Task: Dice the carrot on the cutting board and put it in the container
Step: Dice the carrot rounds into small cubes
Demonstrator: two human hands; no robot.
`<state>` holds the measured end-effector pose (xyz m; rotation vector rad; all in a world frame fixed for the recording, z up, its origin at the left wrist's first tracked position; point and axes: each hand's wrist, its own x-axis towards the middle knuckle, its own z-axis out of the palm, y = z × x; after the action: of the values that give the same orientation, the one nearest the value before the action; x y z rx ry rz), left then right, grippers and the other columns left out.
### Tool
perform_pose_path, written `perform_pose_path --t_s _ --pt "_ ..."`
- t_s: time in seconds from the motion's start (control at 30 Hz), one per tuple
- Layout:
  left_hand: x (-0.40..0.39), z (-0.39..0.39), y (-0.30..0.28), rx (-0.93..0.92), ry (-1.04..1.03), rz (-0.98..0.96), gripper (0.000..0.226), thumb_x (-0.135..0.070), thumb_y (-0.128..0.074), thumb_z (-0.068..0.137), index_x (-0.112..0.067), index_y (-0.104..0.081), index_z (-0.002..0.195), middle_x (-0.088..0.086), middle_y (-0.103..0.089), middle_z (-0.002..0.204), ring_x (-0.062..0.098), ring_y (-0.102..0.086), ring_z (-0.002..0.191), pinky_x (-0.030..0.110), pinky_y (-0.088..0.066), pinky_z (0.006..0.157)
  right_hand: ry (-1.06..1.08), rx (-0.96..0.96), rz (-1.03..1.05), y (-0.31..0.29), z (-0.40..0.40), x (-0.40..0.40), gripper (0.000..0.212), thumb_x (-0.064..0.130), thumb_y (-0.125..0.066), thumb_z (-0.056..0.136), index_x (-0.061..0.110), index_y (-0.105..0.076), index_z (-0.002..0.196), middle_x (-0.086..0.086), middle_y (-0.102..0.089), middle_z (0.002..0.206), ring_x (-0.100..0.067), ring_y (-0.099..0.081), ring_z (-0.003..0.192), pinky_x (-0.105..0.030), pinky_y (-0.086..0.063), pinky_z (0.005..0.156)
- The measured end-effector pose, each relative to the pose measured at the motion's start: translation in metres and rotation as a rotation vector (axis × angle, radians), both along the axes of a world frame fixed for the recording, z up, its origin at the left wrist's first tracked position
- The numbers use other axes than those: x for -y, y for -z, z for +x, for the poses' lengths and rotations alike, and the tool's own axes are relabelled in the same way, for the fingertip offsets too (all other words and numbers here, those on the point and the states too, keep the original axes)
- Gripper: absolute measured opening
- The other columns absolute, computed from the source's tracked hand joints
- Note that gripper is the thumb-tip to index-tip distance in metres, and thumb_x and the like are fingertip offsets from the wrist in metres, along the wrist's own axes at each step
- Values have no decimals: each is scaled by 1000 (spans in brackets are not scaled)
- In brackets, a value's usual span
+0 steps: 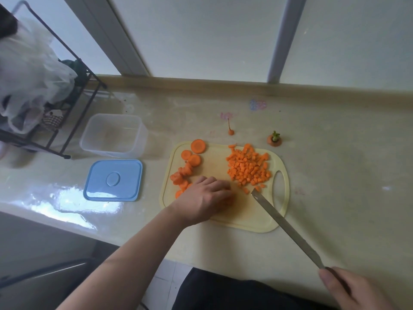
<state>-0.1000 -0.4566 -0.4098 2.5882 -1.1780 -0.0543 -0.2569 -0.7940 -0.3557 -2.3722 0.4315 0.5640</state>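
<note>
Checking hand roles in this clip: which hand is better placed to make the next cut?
Right. The right hand grips the long steel knife, its tip over the pale yellow plastic cutting board. The left hand rests on carrot pieces mid-board, placed to steady them, beside the uncut orange carrot rounds.

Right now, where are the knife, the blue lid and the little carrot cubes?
knife (pixel 281 222), head view, middle of the blade.
blue lid (pixel 113 180), head view, round centre.
carrot cubes (pixel 248 168), head view, middle of the pile.
</note>
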Motion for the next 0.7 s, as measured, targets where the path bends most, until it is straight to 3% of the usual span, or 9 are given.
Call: perform_pose_path --t_s 0.1,0.27,0.43,0.6,0.7 --pt "-1 -5 5 5 -24 -45 31 -29 -53 98 -11 -71 116 9 -66 121 27 -64 86 33 -42 73 -16 19 70 -1 6 -15 86 107 -17 45 28 -50 55 7 -40 45 -6 -37 46 -19 -37 50" --pt "1 -21 9 65 -189 -117 30 -32 -57 96 -11 -72 113 4 -69 111 26 -64 82 34 -45 71 6 -75 241 -6 23 -46 90 105 -24 46 18 -44 53 -1 -41 44 -9 -38 43 -22 -33 48" --pt "6 -28 8 74 -236 -97 34 -38 -54 98 -14 -72 114 2 -67 117 24 -60 94 36 -42 77 33 -115 275 -12 35 -54 74 91 -34 58 17 -41 54 0 -36 43 -14 -31 43 -20 -27 47" --pt "11 -27 4 -14 -326 -178 31 -40 -57 97 -16 -71 112 0 -66 118 25 -60 100 40 -47 80 47 -118 240 -9 37 -50 89 105 -30 44 18 -41 54 -1 -36 44 -14 -31 43 -17 -26 43" --pt "8 -21 3 -51 -255 -193 31 -35 -65 92 -16 -69 116 0 -65 124 25 -59 103 39 -46 82 61 -126 254 -7 36 -49 89 106 -31 43 18 -41 54 -1 -35 45 -15 -31 43 -17 -26 43"
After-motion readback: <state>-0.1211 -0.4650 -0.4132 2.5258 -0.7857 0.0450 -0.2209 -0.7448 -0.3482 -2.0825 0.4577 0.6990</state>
